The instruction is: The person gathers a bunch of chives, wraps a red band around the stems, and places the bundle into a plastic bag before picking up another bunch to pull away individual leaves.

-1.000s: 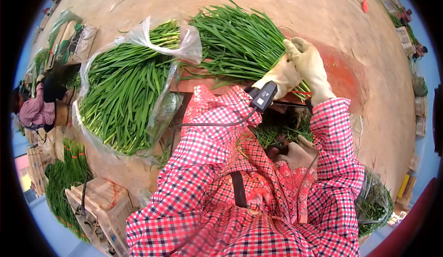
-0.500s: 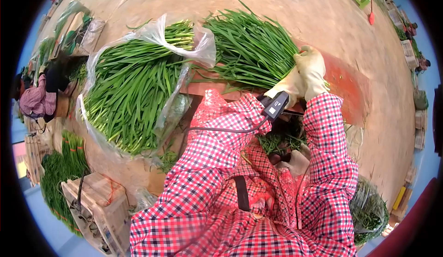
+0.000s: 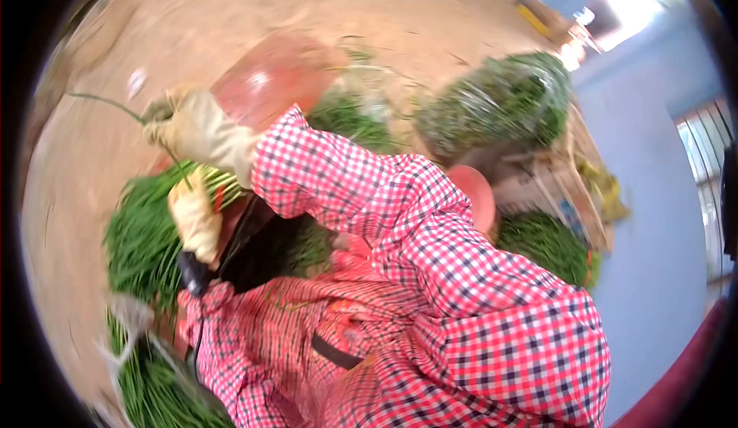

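My gloved right hand [image 3: 183, 126] is closed around a thin green stalk [image 3: 106, 100], raised above the pile, with one end of the stalk sticking out to the left. The stalk's lower end runs down to my gloved left hand [image 3: 196, 216]. That hand is closed on the stem end of a bunch of garlic chives [image 3: 142, 232], whose long leaves spread to the left. A red band [image 3: 218, 199] shows around the pale stems beside the left glove. Motion blur softens the finger detail.
A red board [image 3: 269, 78] lies beyond my right hand. Loose greens [image 3: 350, 123] are next to it. A plastic bag of greens [image 3: 500, 105], a pink round object [image 3: 473, 197] and more greens [image 3: 542, 247] stand at right. Bagged chives [image 3: 165, 389] lie lower left.
My head has turned to the right, so the scene has swung left. My hands, together at the stem ends before, are now apart, the right one lifted with a stalk. A red band now shows.
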A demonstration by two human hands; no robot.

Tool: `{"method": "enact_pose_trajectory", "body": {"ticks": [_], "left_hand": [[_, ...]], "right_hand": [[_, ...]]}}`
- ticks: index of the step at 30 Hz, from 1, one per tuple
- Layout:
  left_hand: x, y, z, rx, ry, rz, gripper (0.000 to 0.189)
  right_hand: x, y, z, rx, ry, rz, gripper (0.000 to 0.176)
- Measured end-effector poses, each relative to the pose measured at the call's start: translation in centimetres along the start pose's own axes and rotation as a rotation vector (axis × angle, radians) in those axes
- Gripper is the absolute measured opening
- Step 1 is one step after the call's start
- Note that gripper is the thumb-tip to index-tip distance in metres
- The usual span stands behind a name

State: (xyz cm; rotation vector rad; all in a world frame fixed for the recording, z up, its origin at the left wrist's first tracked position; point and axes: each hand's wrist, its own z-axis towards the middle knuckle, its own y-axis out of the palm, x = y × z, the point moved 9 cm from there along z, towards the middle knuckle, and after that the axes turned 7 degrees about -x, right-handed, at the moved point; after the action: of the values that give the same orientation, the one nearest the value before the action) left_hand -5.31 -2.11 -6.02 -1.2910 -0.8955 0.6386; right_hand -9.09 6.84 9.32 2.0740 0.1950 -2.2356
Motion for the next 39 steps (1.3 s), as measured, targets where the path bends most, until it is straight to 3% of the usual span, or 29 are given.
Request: {"method": "enact_pose_trajectory", "body": {"ticks": [1,3,5,6,9,11,12,15,17,19,20,21,22,24,26,30,31,32,33,34,35,36,39], "left_hand": [[0.4,-0.7,-0.3,0.059,0.033,0.103,0.075],[-0.1,-0.7,-0.3,0.066,0.004,0.161,0.076],[-0.9,-0.6,-0.2,0.119,0.000,0.199,0.079],[0.1,-1.8,-0.4,0.061,0.026,0.191,0.072],[-1.1,-0.5,0.0,0.138,0.028,0.228,0.061],[-1.8,0.3,0.0,0.192,0.062,0.204,0.066],[-1.1,-0.4,-0.2,0.068,0.030,0.205,0.074],[-1.6,-0.1,-0.2,0.139,0.054,0.191,0.080],[-3.0,1.1,0.1,0.078,0.003,0.204,0.079],[-3.4,1.4,0.2,0.078,0.015,0.197,0.083],[-3.7,1.4,0.3,0.079,0.008,0.197,0.084],[-4.1,1.6,0.4,0.080,-0.001,0.196,0.086],[-4.3,1.6,0.3,0.084,0.011,0.193,0.087],[-4.4,1.8,0.3,0.088,0.046,0.184,0.089],[-4.3,2.2,0.4,0.060,0.016,0.189,0.090],[-4.7,2.3,0.4,0.036,-0.006,0.203,0.091],[-4.5,2.1,0.4,0.033,-0.004,0.210,0.091],[-4.3,2.0,0.4,0.016,-0.014,0.209,0.090],[-3.9,1.8,0.4,0.000,-0.024,0.207,0.090],[-3.8,1.6,0.4,-0.013,-0.037,0.205,0.089],[-3.9,1.6,0.5,0.018,-0.003,0.197,0.088],[-4.2,1.8,0.5,0.050,0.029,0.188,0.087],[-4.3,2.2,0.5,0.078,0.043,0.182,0.085]], "right_hand": [[-1.6,-3.6,-2.3,0.021,-0.022,-0.115,0.026],[-3.0,-8.8,-6.4,0.018,-0.054,-0.330,0.028],[-3.7,-15.6,-11.8,0.168,-0.074,-0.310,0.031],[-3.1,-18.4,-14.8,0.239,-0.032,-0.321,0.032],[-0.2,-26.1,-24.9,0.443,0.108,-0.207,0.031],[-0.1,-29.0,-31.9,0.679,0.116,-0.264,0.020],[1.1,-30.4,-34.3,0.750,0.124,-0.188,0.020],[2.3,-34.5,-42.4,0.990,0.055,0.016,0.019],[0.0,-37.7,-47.0,1.156,-0.066,-0.024,0.018],[-3.8,-42.6,-51.4,1.347,0.000,-0.235,0.023],[-5.0,-46.7,-53.3,1.339,-0.144,-0.183,0.023],[-6.3,-52.0,-55.7,1.331,-0.035,-0.261,0.019],[-10.7,-54.3,-56.7,1.347,0.170,-0.643,0.020],[-13.2,-61.9,-62.2,1.518,0.252,-0.563,0.027],[-15.4,-66.1,-67.7,1.896,0.476,-1.345,0.028],[-7.0,-63.2,-66.0,1.454,0.684,-1.288,0.032],[-2.6,-63.0,-65.8,1.350,0.753,-1.289,0.032],[3.8,-64.4,-67.9,1.395,0.898,-1.113,0.031],[5.4,-60.2,-65.0,1.215,0.690,-1.249,0.026],[8.9,-56.8,-64.2,1.170,0.683,-0.611,0.018],[10.6,-52.6,-62.5,1.140,0.681,-0.168,0.012],[13.2,-51.3,-61.0,0.915,0.763,-0.384,0.019],[16.0,-45.2,-56.0,0.656,0.811,-0.102,0.021]]}}
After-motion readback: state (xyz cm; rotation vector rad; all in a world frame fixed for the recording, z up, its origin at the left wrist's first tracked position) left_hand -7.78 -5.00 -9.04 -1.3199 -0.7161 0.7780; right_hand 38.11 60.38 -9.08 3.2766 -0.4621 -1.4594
